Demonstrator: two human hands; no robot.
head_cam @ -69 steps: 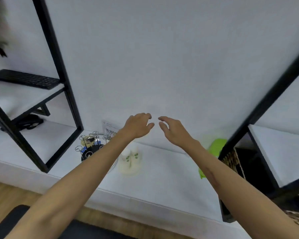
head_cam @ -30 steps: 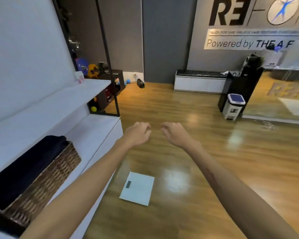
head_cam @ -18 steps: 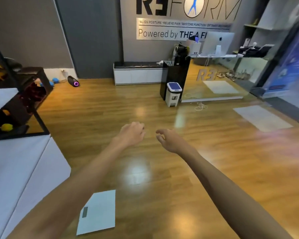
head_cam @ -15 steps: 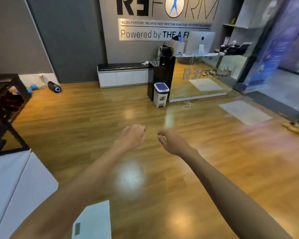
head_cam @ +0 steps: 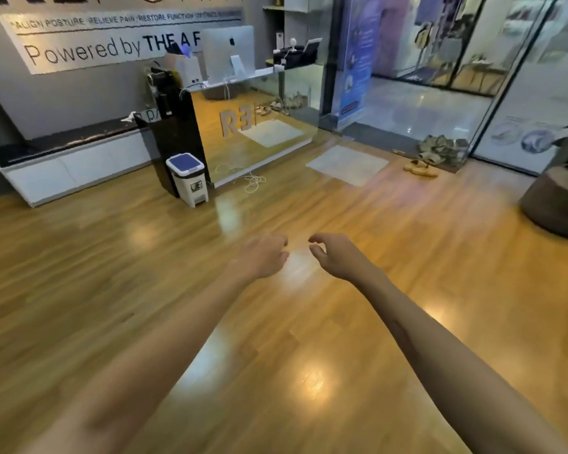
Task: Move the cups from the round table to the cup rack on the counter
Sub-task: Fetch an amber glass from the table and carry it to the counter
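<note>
Both of my arms stretch forward over a shiny wooden floor. My left hand [head_cam: 265, 255] is loosely curled with nothing in it. My right hand [head_cam: 333, 255] hangs beside it, fingers bent and slightly apart, also holding nothing. No cup, round table or cup rack shows in the head view.
A small white pedal bin [head_cam: 188, 178] stands by a black and mirrored reception desk [head_cam: 259, 126] with a monitor [head_cam: 228, 52]. A low white bench [head_cam: 73, 165] lines the back wall. Glass doors [head_cam: 456, 77], shoes [head_cam: 436, 152] and a brown pouf [head_cam: 558, 204] are at the right.
My view has swung right, from the white counter with the cup rack, across the room to the reception desk and glass doors. Both hands stayed in front of me, holding nothing.
</note>
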